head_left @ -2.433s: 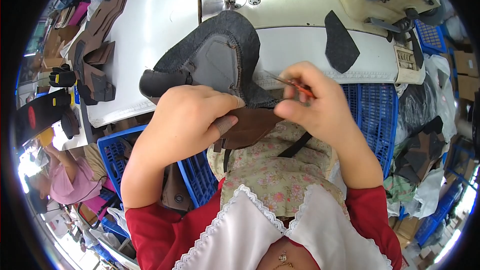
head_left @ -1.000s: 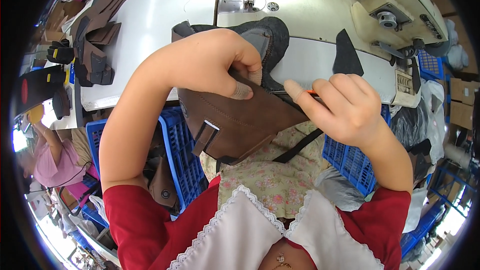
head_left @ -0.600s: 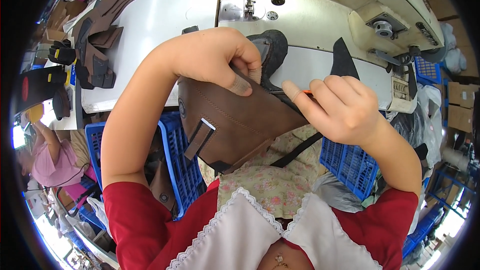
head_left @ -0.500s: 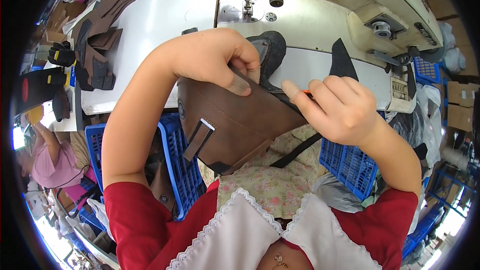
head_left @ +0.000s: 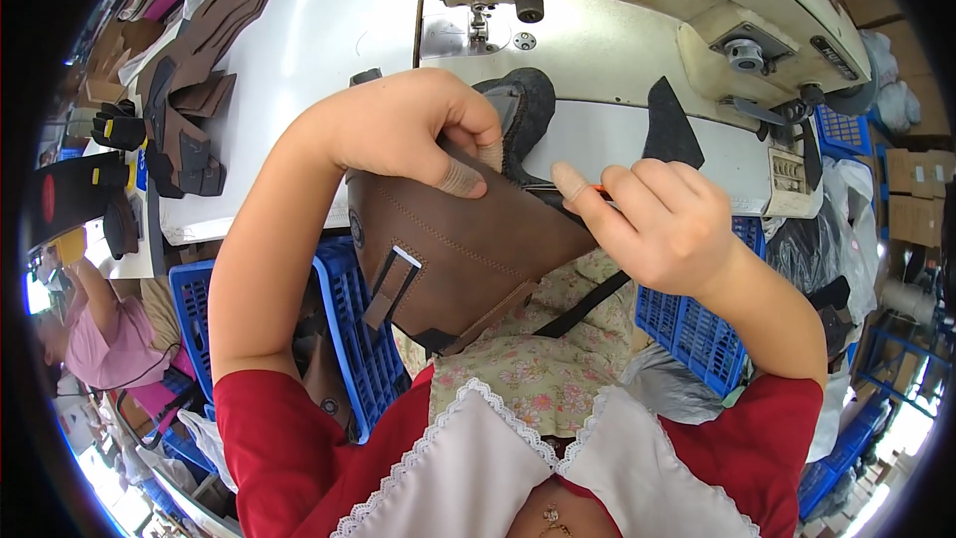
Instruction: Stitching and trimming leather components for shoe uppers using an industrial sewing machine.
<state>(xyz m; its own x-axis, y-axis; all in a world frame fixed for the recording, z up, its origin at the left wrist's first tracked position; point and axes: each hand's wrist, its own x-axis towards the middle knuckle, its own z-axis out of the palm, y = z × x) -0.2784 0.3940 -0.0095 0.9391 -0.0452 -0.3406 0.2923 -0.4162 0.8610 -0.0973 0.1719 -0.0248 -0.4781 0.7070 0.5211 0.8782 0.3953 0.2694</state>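
Head view shows the brown leather piece (head_left: 458, 249) spreading lapward from the left hand (head_left: 418, 130), its upper edge clamped between thumb and fingers, while the right hand (head_left: 662, 224) curls its fingers around a mostly hidden orange tool (head_left: 599, 189) near the leather's right end.

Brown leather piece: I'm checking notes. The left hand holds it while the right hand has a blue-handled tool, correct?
In the head view, the tool in the right hand shows orange, not blue. The left hand does hold the brown leather piece.
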